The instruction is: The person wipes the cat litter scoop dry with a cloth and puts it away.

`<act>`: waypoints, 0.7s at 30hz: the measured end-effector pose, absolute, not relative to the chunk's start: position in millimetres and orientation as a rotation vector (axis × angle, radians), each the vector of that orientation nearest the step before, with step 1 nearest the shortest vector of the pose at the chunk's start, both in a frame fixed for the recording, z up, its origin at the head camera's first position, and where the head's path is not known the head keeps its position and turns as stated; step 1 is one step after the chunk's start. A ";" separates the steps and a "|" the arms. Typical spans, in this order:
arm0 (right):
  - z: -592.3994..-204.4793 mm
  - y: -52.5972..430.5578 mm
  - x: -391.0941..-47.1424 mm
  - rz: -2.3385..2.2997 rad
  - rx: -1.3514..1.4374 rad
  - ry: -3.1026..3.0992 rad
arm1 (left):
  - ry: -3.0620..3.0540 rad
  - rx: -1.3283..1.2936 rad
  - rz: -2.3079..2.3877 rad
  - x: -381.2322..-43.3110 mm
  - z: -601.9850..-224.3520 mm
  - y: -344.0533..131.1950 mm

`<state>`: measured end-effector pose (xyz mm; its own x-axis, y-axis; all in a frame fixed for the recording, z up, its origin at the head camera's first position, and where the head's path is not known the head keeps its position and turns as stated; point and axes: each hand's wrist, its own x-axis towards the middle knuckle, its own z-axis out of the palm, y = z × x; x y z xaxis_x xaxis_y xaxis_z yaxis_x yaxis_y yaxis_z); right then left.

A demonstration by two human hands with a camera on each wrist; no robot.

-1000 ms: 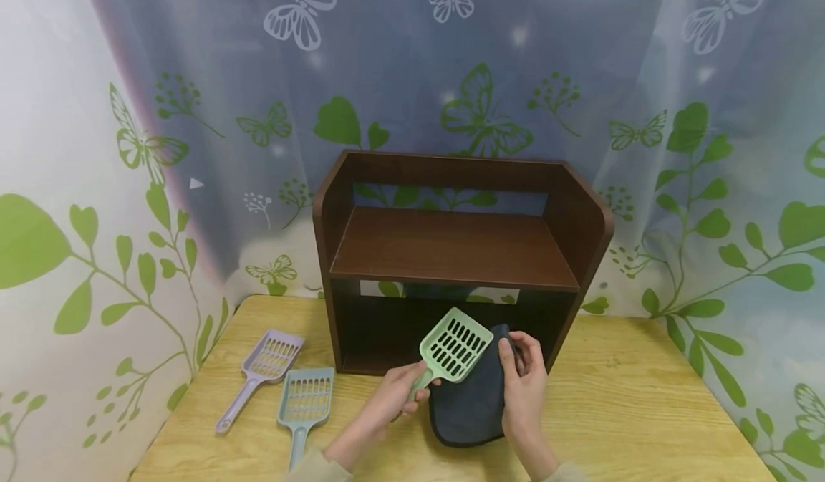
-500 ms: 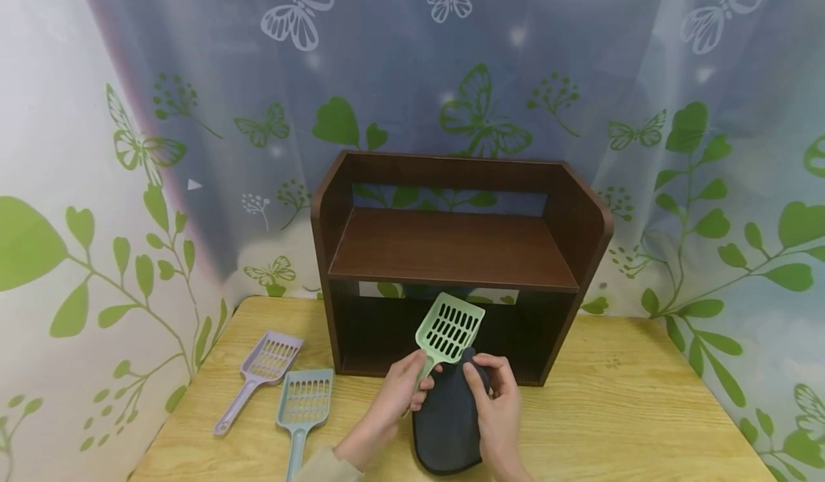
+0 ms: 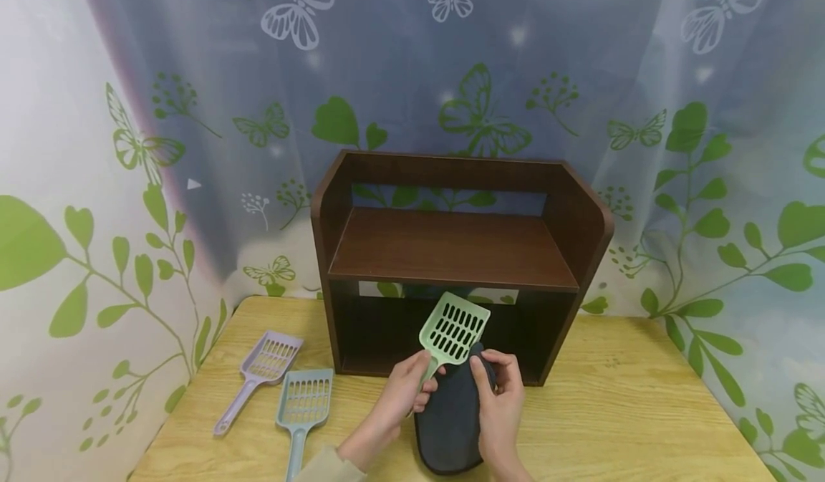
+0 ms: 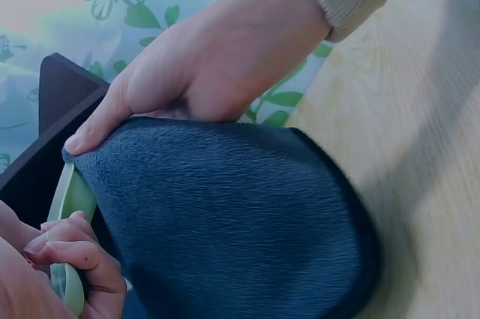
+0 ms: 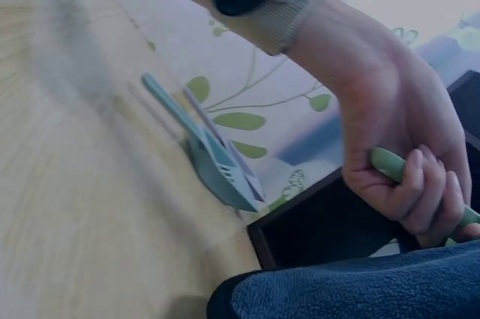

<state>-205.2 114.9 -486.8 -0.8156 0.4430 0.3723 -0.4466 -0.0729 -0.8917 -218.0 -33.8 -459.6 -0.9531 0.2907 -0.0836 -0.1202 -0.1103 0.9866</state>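
In the head view my left hand (image 3: 399,392) grips the handle of a pale green slotted litter scoop (image 3: 452,354), its head tilted up before the shelf's lower opening. My right hand (image 3: 501,399) pinches the top edge of a dark blue cloth (image 3: 447,425), which hangs down with a rounded lower end and black edging. The cloth's top meets the scoop's lower right edge. From the left wrist, the nappy cloth (image 4: 225,214) spreads under my right hand (image 4: 202,71). In the right wrist view, the curled fingers (image 5: 421,197) of my left hand wrap the green handle.
A purple slotted scoop (image 3: 238,405) and a blue-grey one (image 3: 297,439) lie on the wooden table (image 3: 644,396) at the left. Behind the hands stands a dark brown two-level shelf (image 3: 451,253). A butterfly-and-leaf patterned curtain (image 3: 399,74) hangs at the back.
Over the second, the right hand and the cloth have moved left and down, closer to the left hand. The green scoop has shifted slightly up. Both other scoops and the shelf stay put.
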 end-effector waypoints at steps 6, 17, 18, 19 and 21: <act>-480.7 121.4 -218.6 1.919 -0.031 -1.531 | 1.882 0.204 2.128 -214.3 -459.9 -34.3; -471.8 146.4 -235.6 2.004 -0.036 -1.611 | 1.929 0.246 2.044 -214.7 -467.1 -40.1; -470.8 149.8 -237.0 2.022 -0.018 -1.646 | 1.922 0.264 2.034 -215.6 -467.5 -41.7; -470.0 153.1 -238.6 2.044 0.000 -1.680 | 1.916 0.277 2.021 -216.2 -467.4 -43.4; -468.2 158.3 -241.4 2.087 0.030 -1.735 | 1.906 0.309 1.990 -216.9 -465.9 -47.0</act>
